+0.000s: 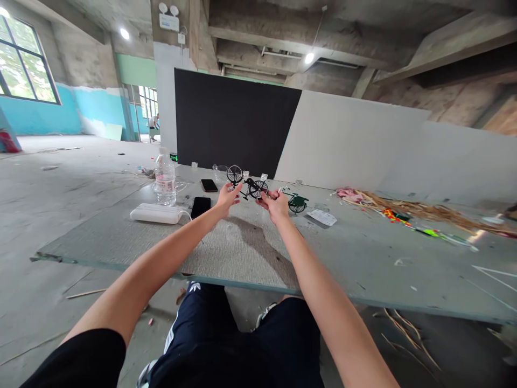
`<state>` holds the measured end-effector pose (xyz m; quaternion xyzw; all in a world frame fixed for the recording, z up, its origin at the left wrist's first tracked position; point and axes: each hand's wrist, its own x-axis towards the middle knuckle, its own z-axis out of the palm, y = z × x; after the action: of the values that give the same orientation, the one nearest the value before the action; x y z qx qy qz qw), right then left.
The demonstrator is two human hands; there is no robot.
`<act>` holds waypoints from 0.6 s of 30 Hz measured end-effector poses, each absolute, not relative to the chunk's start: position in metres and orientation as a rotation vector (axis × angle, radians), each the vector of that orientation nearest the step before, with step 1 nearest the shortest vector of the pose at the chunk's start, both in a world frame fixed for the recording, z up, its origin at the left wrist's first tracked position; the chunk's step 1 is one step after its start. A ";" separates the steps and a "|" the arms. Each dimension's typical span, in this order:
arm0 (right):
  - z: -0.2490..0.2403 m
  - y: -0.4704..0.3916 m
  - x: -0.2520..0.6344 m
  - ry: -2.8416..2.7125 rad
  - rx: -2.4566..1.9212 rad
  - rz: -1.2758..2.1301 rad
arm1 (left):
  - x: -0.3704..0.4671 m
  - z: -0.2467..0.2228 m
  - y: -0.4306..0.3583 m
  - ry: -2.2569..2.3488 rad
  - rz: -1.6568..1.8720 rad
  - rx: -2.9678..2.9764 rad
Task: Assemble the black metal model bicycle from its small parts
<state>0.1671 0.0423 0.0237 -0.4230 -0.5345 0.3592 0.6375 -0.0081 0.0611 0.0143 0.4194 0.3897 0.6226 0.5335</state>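
Note:
A small black model bicycle [251,186] is held up over the table, its two spoked wheels apart and its frame tilted. My left hand [229,199] has its fingers closed at the front end, near the higher wheel. With thumb and fingers, my right hand [276,206] grips the other end by the lower wheel. Just right of that hand, a green model bicycle [298,202] stands on the table. Fine parts between my fingers are too small to make out.
On the grey table [226,248] are a water bottle [165,180], a white power strip [156,213], two phones [201,206], a clear plastic cup [220,171] and a white paper [322,217]. Dry stalks [428,209] lie right. Black and white panels [238,121] stand behind.

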 end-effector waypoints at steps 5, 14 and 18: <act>0.022 0.041 0.161 -1.200 -0.928 0.780 | -0.010 0.013 0.063 0.978 1.476 1.087; 0.026 0.033 0.164 -1.316 -1.134 0.990 | -0.025 0.007 0.073 0.960 1.430 1.062; 0.028 0.031 0.174 -1.355 -1.228 1.210 | -0.030 0.008 0.075 1.039 1.329 0.978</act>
<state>0.1742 0.0315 0.0284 -0.4981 -0.5497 0.4909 0.4569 -0.0300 0.0749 0.0076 0.4153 0.4410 0.5642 0.5610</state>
